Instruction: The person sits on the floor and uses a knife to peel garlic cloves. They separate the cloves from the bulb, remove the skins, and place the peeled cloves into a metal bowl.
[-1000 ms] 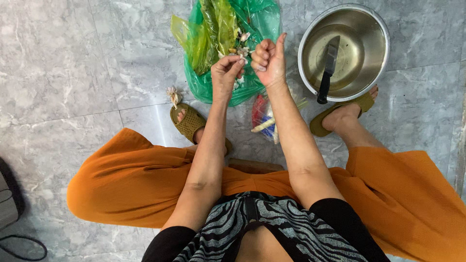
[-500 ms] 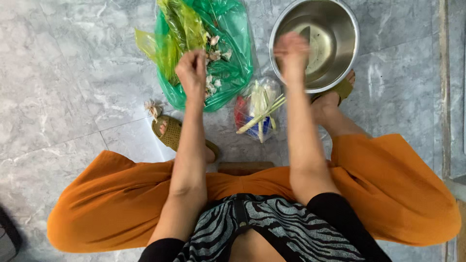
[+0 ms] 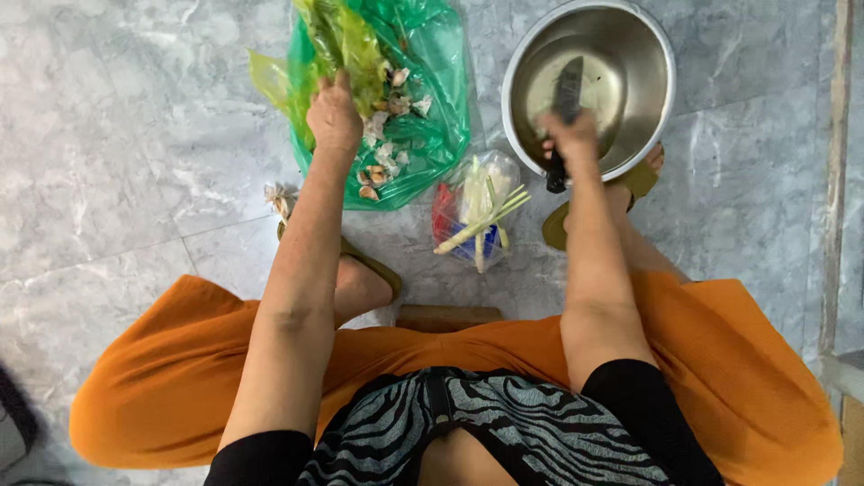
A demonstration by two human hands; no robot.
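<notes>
Head view, looking down at grey marble floor (image 3: pixel 108 180), person seated low in orange trousers (image 3: pixel 720 360). Landmark: steel bowl (image 3: pixel 648 54) at top right. Open floor lies far left of the bowl and to its right, up to a pale strip along the frame's right side. The space just left of the bowl is crowded: a clear bag of lemongrass stalks (image 3: pixel 477 211) sits at its lower left, and a green plastic bag (image 3: pixel 432 90) is spread flat farther left, strewn with garlic peels and cloves (image 3: pixel 382 148). Sandalled foot (image 3: pixel 639 180) is tucked under the bowl's near rim.

Right arm runs straight out, right hand (image 3: pixel 569 139) over the bowl's near-left rim, grip closed around the black handle of a knife (image 3: pixel 567 90). Dark blade points away into the bowl, tip near the bowl's middle.

Left arm stretches well left of the bowl, left hand (image 3: pixel 333 117) knuckles up on the green bag, fingers curled into yellow-green leafy stalks (image 3: pixel 346 40). Grip looks closed on the leaves, though the fingertips are hidden. Peels lie just bowl-side of that hand.
</notes>
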